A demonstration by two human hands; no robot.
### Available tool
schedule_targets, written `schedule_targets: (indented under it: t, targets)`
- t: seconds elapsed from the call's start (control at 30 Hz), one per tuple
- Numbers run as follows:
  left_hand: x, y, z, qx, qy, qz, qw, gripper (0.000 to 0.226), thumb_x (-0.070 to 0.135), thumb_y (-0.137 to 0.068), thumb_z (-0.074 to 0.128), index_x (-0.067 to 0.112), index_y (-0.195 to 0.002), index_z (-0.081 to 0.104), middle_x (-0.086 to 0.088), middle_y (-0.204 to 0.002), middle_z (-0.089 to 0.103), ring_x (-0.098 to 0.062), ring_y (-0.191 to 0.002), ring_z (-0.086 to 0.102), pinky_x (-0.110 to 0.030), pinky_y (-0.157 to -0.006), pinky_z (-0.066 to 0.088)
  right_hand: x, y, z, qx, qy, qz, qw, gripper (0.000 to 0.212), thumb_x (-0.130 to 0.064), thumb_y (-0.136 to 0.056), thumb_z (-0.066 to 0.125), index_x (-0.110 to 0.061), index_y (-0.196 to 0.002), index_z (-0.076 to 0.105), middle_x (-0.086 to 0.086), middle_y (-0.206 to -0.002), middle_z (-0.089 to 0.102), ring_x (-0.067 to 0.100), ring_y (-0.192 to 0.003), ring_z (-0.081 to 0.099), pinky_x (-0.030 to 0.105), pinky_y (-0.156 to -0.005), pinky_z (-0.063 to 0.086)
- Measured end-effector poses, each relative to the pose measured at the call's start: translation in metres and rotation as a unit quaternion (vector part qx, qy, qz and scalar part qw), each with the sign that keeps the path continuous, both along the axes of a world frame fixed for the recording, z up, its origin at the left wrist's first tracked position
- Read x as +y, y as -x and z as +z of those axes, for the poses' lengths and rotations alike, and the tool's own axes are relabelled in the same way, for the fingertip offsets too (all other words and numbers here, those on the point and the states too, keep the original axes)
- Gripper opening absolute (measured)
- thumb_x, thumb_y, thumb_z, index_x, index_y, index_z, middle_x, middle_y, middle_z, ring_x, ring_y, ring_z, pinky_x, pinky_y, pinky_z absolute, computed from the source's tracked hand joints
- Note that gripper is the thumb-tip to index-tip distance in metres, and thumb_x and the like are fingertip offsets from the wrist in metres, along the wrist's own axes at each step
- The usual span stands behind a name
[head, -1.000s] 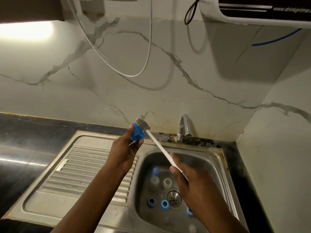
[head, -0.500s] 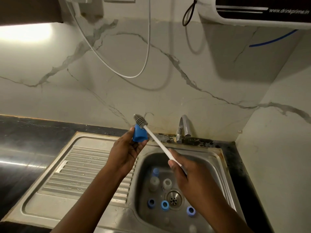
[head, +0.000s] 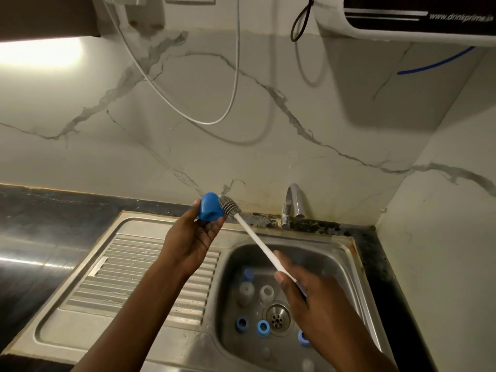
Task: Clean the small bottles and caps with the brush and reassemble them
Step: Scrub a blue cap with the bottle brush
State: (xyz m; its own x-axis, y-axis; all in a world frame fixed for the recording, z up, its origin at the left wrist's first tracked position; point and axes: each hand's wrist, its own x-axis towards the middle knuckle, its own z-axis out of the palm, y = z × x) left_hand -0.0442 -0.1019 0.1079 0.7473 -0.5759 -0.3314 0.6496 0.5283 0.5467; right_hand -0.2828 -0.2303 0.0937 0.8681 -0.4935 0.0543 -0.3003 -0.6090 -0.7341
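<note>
Left hand (head: 192, 237) raised above the back edge of the drainboard (head: 128, 269), forearm reaching up from the lower left, palm turned toward the camera, thumb and fingertips pinching a blue cap (head: 210, 207) at the very top of the grasp. Right hand (head: 308, 299) lower and nearer, over the basin of the sink (head: 346, 245), fingers curled round the bottom end of the brush (head: 257, 238), thumb laid along the white shaft and pointing up it. Brush slanted from lower right to upper left, grey bristle head right against the cap's right side (touching or just short of it, hard to say). Down in the basin, left of the right wrist: two small pale bottles (head: 246, 290) upright side by side just behind the drain (head: 277, 316), a blue-topped piece (head: 248, 275) behind them. Two blue rings (head: 263, 327) flat on the steel just left of the drain, a third (head: 303, 338) half hidden by the right wrist. Tap (head: 291, 205) at the sink's back rim, right of the bristle head. Black counter (head: 40, 237) to the left, veined marble wall behind, a white cable (head: 236, 76) looping down it.
</note>
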Motion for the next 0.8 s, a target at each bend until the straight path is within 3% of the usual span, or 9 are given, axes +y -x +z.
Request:
schedule_targets:
  t: [0.03, 0.1, 0.17, 0.33, 0.47, 0.53, 0.67, 0.73, 0.8]
  targets:
    - [-0.002, 0.004, 0.0, 0.0, 0.003, -0.019, 1.0, 0.036, 0.027, -0.102, 0.063, 0.004, -0.13, 0.061, -0.029, -0.127, 0.07, -0.031, -0.101, 0.077, -0.037, -0.085, 0.065, -0.002, -0.003, 0.001, -0.004, 0.01, -0.006, 1.0, 0.048, -0.062, -0.096, 0.038, -0.062, -0.144, 0.034, -0.03, -0.075, 0.065, -0.01, -0.072, 0.065, 0.016, -0.058, 0.052]
    - [-0.006, 0.012, -0.001, 0.009, 0.011, -0.046, 0.999, 0.043, 0.027, -0.101, 0.064, 0.004, -0.137, 0.057, -0.03, -0.128, 0.068, -0.033, -0.105, 0.075, -0.039, -0.09, 0.063, -0.007, -0.009, 0.002, -0.022, 0.033, -0.021, 0.999, 0.047, -0.058, -0.101, 0.042, -0.058, -0.147, 0.035, -0.02, -0.078, 0.069, -0.01, -0.077, 0.065, 0.011, -0.065, 0.053]
    - [-0.008, 0.015, -0.002, 0.022, 0.023, -0.054, 0.998, 0.045, 0.027, -0.102, 0.062, 0.006, -0.141, 0.054, -0.031, -0.13, 0.067, -0.035, -0.109, 0.074, -0.042, -0.091, 0.062, -0.012, -0.014, -0.001, -0.024, 0.053, -0.027, 0.998, 0.046, -0.056, -0.103, 0.045, -0.055, -0.149, 0.039, -0.012, -0.092, 0.072, -0.007, -0.082, 0.067, 0.013, -0.072, 0.057]
    - [-0.006, 0.012, -0.003, -0.011, -0.047, -0.059, 0.997, 0.048, 0.031, -0.101, 0.067, 0.004, -0.14, 0.057, -0.028, -0.132, 0.065, -0.038, -0.111, 0.073, -0.046, -0.091, 0.063, -0.017, -0.019, 0.0, -0.029, 0.089, -0.033, 0.995, 0.049, -0.051, -0.104, 0.05, -0.048, -0.152, 0.042, -0.007, -0.091, 0.074, 0.003, -0.08, 0.071, 0.022, -0.074, 0.062]
    - [-0.006, 0.013, -0.002, -0.071, -0.117, -0.05, 0.989, 0.056, 0.031, -0.087, 0.079, 0.004, -0.132, 0.062, -0.023, -0.132, 0.059, -0.028, -0.098, 0.068, -0.035, -0.081, 0.066, -0.016, -0.022, -0.002, -0.029, 0.1, -0.023, 0.994, 0.048, -0.049, -0.104, 0.051, -0.043, -0.152, 0.045, -0.007, -0.09, 0.074, 0.006, -0.077, 0.071, 0.024, -0.074, 0.062]
    - [-0.005, 0.009, -0.003, -0.064, -0.106, -0.026, 0.992, 0.059, 0.028, -0.084, 0.081, 0.003, -0.133, 0.062, -0.023, -0.135, 0.06, -0.03, -0.104, 0.07, -0.032, -0.078, 0.066, -0.014, -0.02, -0.003, -0.027, 0.095, -0.016, 0.995, 0.048, -0.049, -0.104, 0.05, -0.044, -0.152, 0.045, -0.006, -0.091, 0.074, 0.005, -0.08, 0.071, 0.02, -0.074, 0.06]
    - [0.001, -0.004, -0.007, -0.025, -0.061, 0.004, 0.998, 0.055, 0.025, -0.093, 0.074, 0.001, -0.139, 0.057, -0.028, -0.132, 0.068, -0.033, -0.11, 0.075, -0.033, -0.076, 0.066, -0.005, -0.007, 0.002, 0.003, 0.06, -0.001, 0.998, 0.045, -0.06, -0.1, 0.037, -0.064, -0.144, 0.031, -0.018, -0.073, 0.065, -0.012, -0.079, 0.063, 0.013, -0.061, 0.052]
    - [0.003, -0.008, -0.007, 0.002, -0.035, 0.019, 0.999, 0.053, 0.025, -0.098, 0.071, 0.0, -0.141, 0.054, -0.03, -0.126, 0.07, -0.032, -0.104, 0.077, -0.035, -0.076, 0.066, 0.001, 0.0, 0.001, 0.015, 0.039, 0.006, 0.999, 0.045, -0.067, -0.095, 0.03, -0.071, -0.139, 0.026, -0.021, -0.072, 0.064, -0.01, -0.074, 0.064, 0.018, -0.057, 0.054]
    - [0.004, -0.009, -0.007, 0.015, -0.022, 0.016, 1.0, 0.052, 0.025, -0.099, 0.069, 0.0, -0.142, 0.053, -0.03, -0.125, 0.07, -0.032, -0.102, 0.078, -0.037, -0.08, 0.067, 0.003, 0.003, -0.001, 0.014, 0.034, 0.01, 0.999, 0.044, -0.067, -0.095, 0.031, -0.073, -0.139, 0.026, -0.008, -0.071, 0.064, -0.002, -0.074, 0.067, 0.025, -0.06, 0.059]
